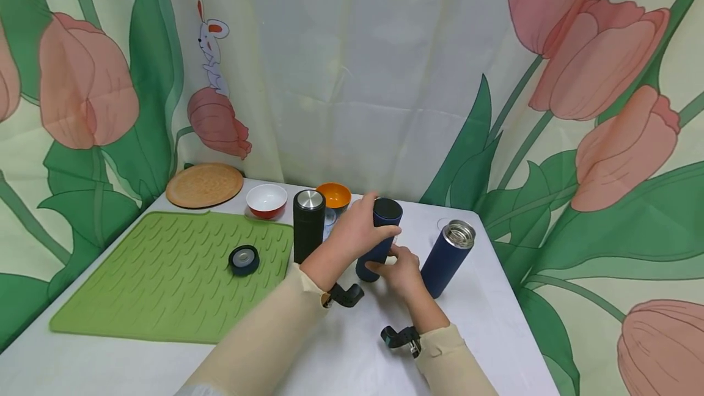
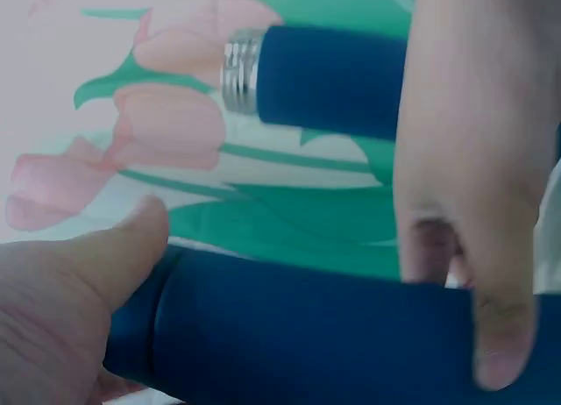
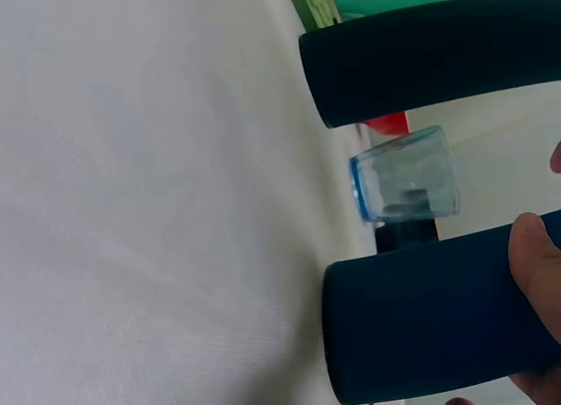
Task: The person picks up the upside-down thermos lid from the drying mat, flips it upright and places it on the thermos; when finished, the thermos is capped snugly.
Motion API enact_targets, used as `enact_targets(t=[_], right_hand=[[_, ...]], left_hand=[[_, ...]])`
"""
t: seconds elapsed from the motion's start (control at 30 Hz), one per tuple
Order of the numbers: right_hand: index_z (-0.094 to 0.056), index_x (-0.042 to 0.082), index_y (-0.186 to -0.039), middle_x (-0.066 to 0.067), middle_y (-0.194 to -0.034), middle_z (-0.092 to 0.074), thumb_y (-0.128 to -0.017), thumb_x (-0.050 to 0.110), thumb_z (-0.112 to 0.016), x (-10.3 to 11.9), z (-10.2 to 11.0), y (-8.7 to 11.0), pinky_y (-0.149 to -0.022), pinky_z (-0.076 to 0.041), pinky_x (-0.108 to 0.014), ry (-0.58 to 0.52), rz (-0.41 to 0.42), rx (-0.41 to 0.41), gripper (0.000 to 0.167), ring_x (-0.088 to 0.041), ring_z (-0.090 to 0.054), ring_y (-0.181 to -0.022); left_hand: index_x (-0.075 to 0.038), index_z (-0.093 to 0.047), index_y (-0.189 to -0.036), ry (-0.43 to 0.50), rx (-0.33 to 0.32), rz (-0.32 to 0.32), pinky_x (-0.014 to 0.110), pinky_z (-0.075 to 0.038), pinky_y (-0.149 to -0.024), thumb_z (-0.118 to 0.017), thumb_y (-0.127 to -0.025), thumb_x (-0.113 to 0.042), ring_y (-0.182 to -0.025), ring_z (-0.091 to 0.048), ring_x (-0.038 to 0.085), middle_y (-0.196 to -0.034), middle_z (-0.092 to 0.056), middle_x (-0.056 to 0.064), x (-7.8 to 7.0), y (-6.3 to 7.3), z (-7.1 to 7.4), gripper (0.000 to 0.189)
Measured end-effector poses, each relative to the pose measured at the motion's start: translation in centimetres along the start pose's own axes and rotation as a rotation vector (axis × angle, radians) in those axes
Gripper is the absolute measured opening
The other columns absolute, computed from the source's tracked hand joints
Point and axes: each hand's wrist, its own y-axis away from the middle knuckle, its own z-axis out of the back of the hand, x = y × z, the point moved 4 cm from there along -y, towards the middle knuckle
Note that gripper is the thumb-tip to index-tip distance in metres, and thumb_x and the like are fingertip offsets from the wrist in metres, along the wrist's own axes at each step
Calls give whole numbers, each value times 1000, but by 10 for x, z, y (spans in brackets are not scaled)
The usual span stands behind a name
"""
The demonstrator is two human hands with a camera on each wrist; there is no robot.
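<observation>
A dark blue thermos (image 1: 375,255) with its lid (image 1: 387,209) on stands nearly upright between the hands. Around its top, my left hand (image 1: 357,231) holds the lid, thumb along the near side. Lower down, the right hand (image 1: 403,271) grips the body from the right; its thumb (image 3: 529,256) lies along the wall in the right wrist view. Just right of it is a second blue thermos (image 1: 444,264), uncapped, its steel threaded neck (image 2: 239,72) bare. To the left stands a black thermos (image 1: 308,231) with a steel-topped lid.
A green drying mat (image 1: 181,274) covers the table's left part, with a black lid (image 1: 244,260) on it. Behind are a round wooden board (image 1: 205,184), a red-and-white bowl (image 1: 266,200), an orange bowl (image 1: 333,193) and a clear cup (image 3: 408,177). A printed curtain (image 1: 357,78) hangs behind the table.
</observation>
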Motion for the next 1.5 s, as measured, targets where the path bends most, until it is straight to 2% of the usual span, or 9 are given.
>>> enact_targets(t=[0.2,0.43,0.6,0.8,0.97,1.07,1.2,1.27,1.5], right_hand=[[-67,14,-141,-21,-137,-65,-88,40,-86,-3,-5,5,-111,-40,-68,0,40,-10,63,-48,-46,-137],[-58,13,-151,-21,-148,-56,-88,43,-85,-11,-6,16,-116,-35,-72,-48,-26,-28,74,-46,-41,-144],[-52,15,-156,-20,-150,-56,-90,46,-84,-10,-7,14,-117,-34,-74,-83,-36,-2,80,-46,-41,-147],[-53,16,-156,-21,-148,-57,-90,43,-84,-9,-9,11,-117,-35,-73,-91,-32,-2,77,-46,-41,-145],[-52,16,-156,-21,-148,-56,-89,43,-85,-9,-11,8,-115,-37,-71,-86,-30,-1,79,-46,-42,-144],[-53,16,-156,-20,-148,-57,-89,43,-85,-9,-12,7,-115,-38,-71,-82,-28,-3,79,-46,-43,-144],[-53,18,-156,-20,-148,-58,-89,45,-85,-7,-12,5,-115,-38,-72,-76,-20,4,79,-46,-42,-144],[-53,19,-156,-19,-148,-57,-88,46,-85,-6,-12,4,-114,-38,-72,-73,-19,8,80,-46,-42,-144],[-53,20,-157,-19,-149,-57,-88,46,-86,-8,-8,3,-114,-39,-71,-56,-36,5,80,-46,-42,-145]], left_hand=[[-6,-36,-163,23,43,45,56,-53,-110,-75,-96,-53,-137,-60,36,-157,-55,17,23,45,-9,90],[-15,-69,-134,-85,202,17,48,-60,-89,-72,-98,-51,-106,-73,26,-122,-77,9,66,93,-25,51],[-18,-74,-122,-57,157,25,44,-60,-82,-74,-98,-44,-96,-73,20,-112,-77,3,87,109,-16,36],[-20,-76,-117,-16,48,77,38,-60,-82,-74,-100,-38,-95,-70,13,-110,-76,-4,112,116,5,26],[-14,-73,-128,-63,-141,81,47,-60,-89,-70,-102,-36,-106,-74,26,-119,-78,4,140,115,59,34],[-9,-62,-143,-152,-194,135,58,-56,-96,-68,-102,-44,-120,-69,39,-137,-70,16,169,108,90,54],[-1,-46,-155,-238,-141,233,67,-50,-102,-68,-97,-62,-134,-56,51,-154,-52,29,208,102,120,87],[5,-45,-154,-275,-106,236,70,-48,-103,-71,-92,-67,-136,-51,56,-154,-48,35,223,100,129,98],[15,-46,-149,-272,27,214,74,-44,-106,-78,-90,-62,-137,-43,65,-150,-42,47,250,100,124,102]])
